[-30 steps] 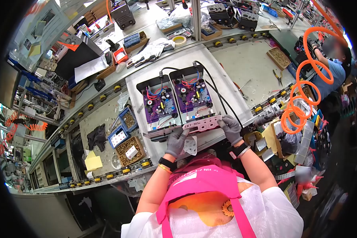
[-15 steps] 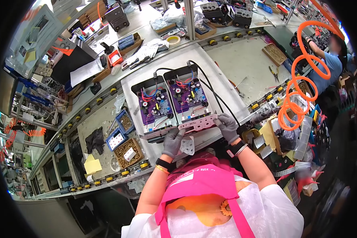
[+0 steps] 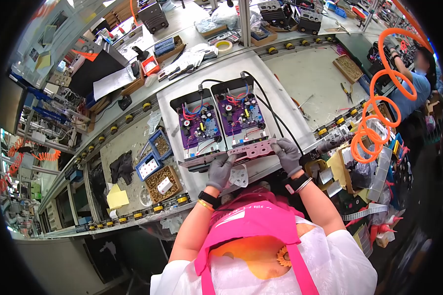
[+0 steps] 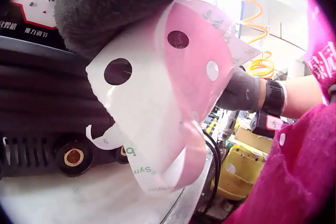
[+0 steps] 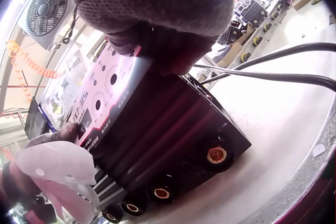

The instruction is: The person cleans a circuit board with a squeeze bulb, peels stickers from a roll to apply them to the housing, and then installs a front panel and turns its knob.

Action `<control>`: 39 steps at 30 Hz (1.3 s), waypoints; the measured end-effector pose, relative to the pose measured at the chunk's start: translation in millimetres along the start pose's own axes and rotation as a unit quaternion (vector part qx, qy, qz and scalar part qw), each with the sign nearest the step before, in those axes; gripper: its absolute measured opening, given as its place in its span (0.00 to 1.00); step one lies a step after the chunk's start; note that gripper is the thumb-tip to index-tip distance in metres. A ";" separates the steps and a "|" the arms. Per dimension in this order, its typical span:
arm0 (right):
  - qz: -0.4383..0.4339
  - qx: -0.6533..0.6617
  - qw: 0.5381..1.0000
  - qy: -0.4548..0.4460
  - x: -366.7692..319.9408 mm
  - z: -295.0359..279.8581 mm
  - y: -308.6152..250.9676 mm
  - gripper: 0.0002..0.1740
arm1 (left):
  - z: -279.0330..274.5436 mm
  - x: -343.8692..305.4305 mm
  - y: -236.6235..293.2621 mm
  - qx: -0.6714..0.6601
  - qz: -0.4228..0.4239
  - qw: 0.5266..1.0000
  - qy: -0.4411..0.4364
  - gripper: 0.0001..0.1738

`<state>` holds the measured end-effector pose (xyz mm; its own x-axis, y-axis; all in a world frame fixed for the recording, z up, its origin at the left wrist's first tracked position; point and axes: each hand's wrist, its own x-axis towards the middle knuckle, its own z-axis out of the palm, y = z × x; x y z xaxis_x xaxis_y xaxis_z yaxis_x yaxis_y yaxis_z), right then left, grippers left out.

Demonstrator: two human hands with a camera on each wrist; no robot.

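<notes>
Two open-topped welding machines stand side by side, the left machine (image 3: 199,129) and the right machine (image 3: 241,118), with purple circuit boards showing. A pink-and-white panel sticker (image 3: 253,150) with holes and printed lettering lies along the right machine's front. My gloved left hand (image 3: 220,172) pinches its left end. From that same hand hangs a curled, punched backing paper (image 4: 142,113). At the sticker's right end, my gloved right hand (image 3: 288,155) pinches the corner. In the right wrist view the sticker (image 5: 111,82) overlaps the dark front, above brass-centred round sockets (image 5: 216,154).
Black cables (image 3: 266,101) run off the machines across the pale board (image 3: 285,105). Blue bins (image 3: 148,167) and a box of small parts (image 3: 171,191) stand to the left. An orange coiled hose (image 3: 364,142) hangs at right, near another person (image 3: 411,93).
The sticker has tipped so less of its printed face shows in the head view, and it sits closer against the right machine's front. Both hands keep hold of its ends.
</notes>
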<state>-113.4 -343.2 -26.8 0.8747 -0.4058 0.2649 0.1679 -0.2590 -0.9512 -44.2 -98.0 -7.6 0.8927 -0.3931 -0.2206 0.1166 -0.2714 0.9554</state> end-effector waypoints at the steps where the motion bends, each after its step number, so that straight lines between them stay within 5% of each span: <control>1: 0.000 -0.004 1.000 -0.001 0.4 0.1 -0.3 0.09 | 0.4 1.5 -3.1 0.001 0.004 1.000 0.000 0.19; 8: 0.009 -0.024 1.000 0.005 0.7 1.1 -2.4 0.09 | 1.8 4.6 -11.9 0.070 0.014 0.997 0.031 0.23; 11: -0.005 -0.035 0.999 0.021 1.5 4.6 -3.6 0.10 | 4.4 -0.7 7.8 0.114 0.097 0.987 0.065 0.25; 28: -0.091 -0.251 0.963 0.023 12.4 0.7 -12.3 0.11 | 8.9 -5.1 66.2 0.517 0.005 0.853 0.064 0.26; 34: -0.157 -0.392 0.906 0.006 20.7 -9.3 -25.8 0.18 | 1.5 -3.5 66.7 0.529 -0.004 0.847 0.045 0.26; 37: 0.022 -0.491 0.868 -0.063 18.8 -20.2 -20.9 0.21 | -12.0 -6.8 70.1 0.484 -0.023 0.875 0.009 0.25; 39: 0.010 -0.442 0.895 -0.062 15.2 -23.3 -18.0 0.22 | -33.6 -17.6 69.1 0.356 -0.010 0.934 -0.008 0.22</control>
<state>-113.7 -365.2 -2.0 0.9262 -0.3322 0.1782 -0.2257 -0.8673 -0.4437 -37.3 -80.3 68.9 0.8859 -0.3935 -0.2458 -0.1912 -0.7924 0.5793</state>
